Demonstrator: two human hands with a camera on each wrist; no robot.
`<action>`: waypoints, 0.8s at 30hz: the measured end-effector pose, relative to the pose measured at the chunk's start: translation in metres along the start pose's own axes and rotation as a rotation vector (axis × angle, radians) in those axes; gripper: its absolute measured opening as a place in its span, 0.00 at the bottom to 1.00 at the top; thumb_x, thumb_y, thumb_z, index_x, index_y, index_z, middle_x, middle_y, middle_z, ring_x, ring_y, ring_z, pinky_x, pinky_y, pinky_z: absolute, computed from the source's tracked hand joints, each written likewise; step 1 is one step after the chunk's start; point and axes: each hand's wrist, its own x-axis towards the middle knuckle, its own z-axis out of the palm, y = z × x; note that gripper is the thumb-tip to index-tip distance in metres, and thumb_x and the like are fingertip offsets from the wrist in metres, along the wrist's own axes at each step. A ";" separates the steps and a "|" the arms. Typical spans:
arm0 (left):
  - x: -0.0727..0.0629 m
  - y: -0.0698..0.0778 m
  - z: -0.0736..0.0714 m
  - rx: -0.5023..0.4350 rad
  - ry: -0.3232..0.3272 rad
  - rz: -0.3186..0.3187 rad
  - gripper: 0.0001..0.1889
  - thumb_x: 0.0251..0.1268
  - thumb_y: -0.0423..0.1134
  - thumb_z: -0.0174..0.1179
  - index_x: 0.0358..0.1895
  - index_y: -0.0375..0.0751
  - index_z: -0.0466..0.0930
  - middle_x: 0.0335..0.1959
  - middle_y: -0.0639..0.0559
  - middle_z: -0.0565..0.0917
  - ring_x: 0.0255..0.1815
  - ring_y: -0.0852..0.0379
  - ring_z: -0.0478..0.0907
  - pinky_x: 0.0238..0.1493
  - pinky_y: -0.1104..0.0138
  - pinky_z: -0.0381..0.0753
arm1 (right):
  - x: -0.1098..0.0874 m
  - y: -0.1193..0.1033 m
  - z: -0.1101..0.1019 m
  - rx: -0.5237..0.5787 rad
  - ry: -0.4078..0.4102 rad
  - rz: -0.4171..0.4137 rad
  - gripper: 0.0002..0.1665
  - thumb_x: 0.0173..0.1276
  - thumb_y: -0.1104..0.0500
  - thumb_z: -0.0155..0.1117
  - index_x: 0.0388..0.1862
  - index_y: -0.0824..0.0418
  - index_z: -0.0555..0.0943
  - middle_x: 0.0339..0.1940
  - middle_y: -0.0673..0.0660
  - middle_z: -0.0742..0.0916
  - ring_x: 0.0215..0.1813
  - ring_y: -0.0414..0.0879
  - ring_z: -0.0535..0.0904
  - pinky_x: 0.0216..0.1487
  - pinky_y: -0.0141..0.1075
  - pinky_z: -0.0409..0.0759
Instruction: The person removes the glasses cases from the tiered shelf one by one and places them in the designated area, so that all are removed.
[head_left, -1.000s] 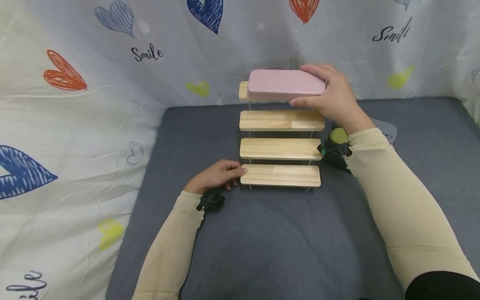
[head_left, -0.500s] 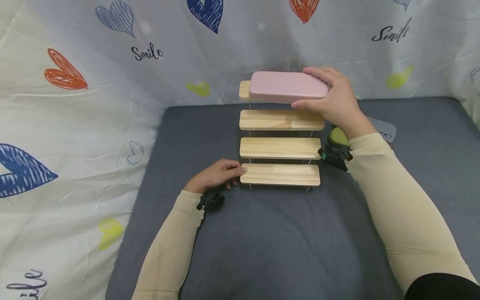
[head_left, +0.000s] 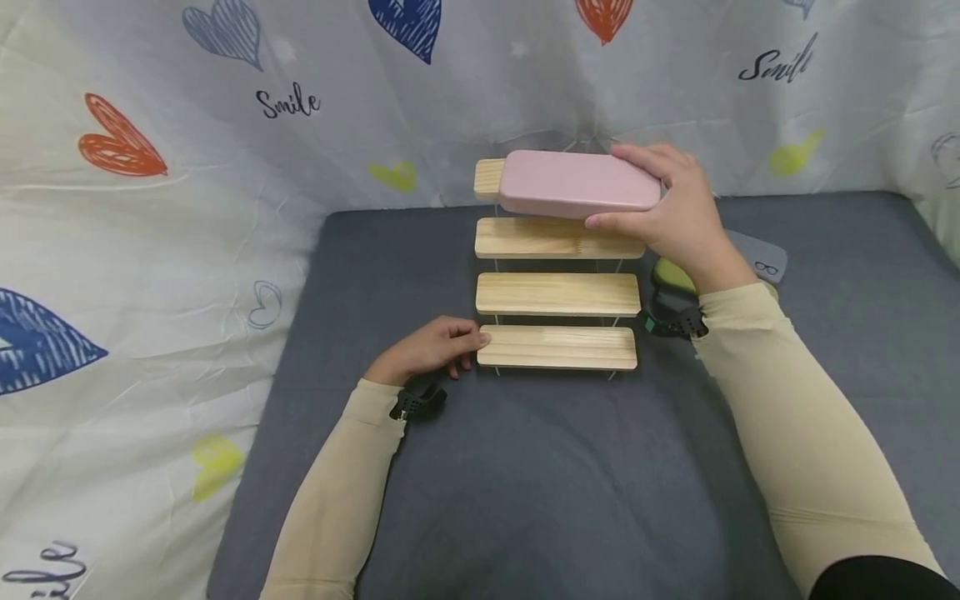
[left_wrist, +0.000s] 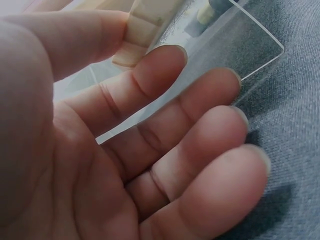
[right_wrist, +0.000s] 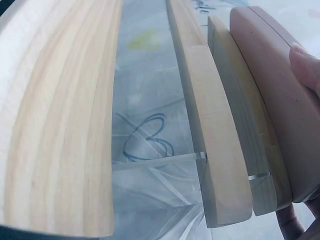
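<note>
A tiered rack of pale wooden boards on clear side panels stands mid-scene in the head view; its lowest board [head_left: 557,347] is nearest me. My left hand [head_left: 429,348] holds that board's left end between thumb and index finger, the other fingers loosely bent in the left wrist view. My right hand [head_left: 675,204] grips the right end of a pink oblong hard case [head_left: 577,182], thumb at the front and fingers behind. The case covers most of the top board [head_left: 487,178]. In the right wrist view it lies along that board; whether they touch I cannot tell.
Right of the rack, partly behind my right wrist, lie a yellow-green item [head_left: 672,275] and a grey flat piece [head_left: 763,257] with a glasses drawing. Dark grey cloth [head_left: 555,483] covers the surface. A printed white curtain [head_left: 495,100] hangs close behind the rack.
My right hand has brought the pink case slightly toward me and to the right, uncovering more of the top board's left end. The left hand keeps its place on the lowest board.
</note>
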 end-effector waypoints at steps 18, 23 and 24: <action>-0.002 -0.003 0.001 0.011 0.011 -0.017 0.22 0.84 0.52 0.55 0.34 0.38 0.80 0.30 0.45 0.82 0.32 0.47 0.80 0.32 0.56 0.85 | -0.022 0.003 -0.002 0.036 0.023 -0.044 0.54 0.46 0.53 0.93 0.75 0.43 0.78 0.71 0.53 0.79 0.71 0.47 0.70 0.69 0.40 0.64; -0.001 -0.002 0.001 0.004 0.009 -0.010 0.22 0.83 0.52 0.56 0.33 0.38 0.80 0.30 0.44 0.82 0.31 0.47 0.80 0.32 0.57 0.85 | -0.024 0.007 -0.004 0.045 0.038 -0.052 0.54 0.46 0.54 0.93 0.74 0.44 0.78 0.71 0.53 0.80 0.70 0.46 0.71 0.67 0.35 0.64; 0.000 -0.002 0.001 0.003 0.010 -0.010 0.22 0.83 0.52 0.56 0.33 0.38 0.80 0.30 0.45 0.82 0.31 0.48 0.80 0.32 0.57 0.84 | -0.025 0.007 -0.005 0.046 0.041 -0.050 0.54 0.46 0.55 0.93 0.74 0.44 0.78 0.71 0.53 0.79 0.70 0.46 0.71 0.67 0.34 0.64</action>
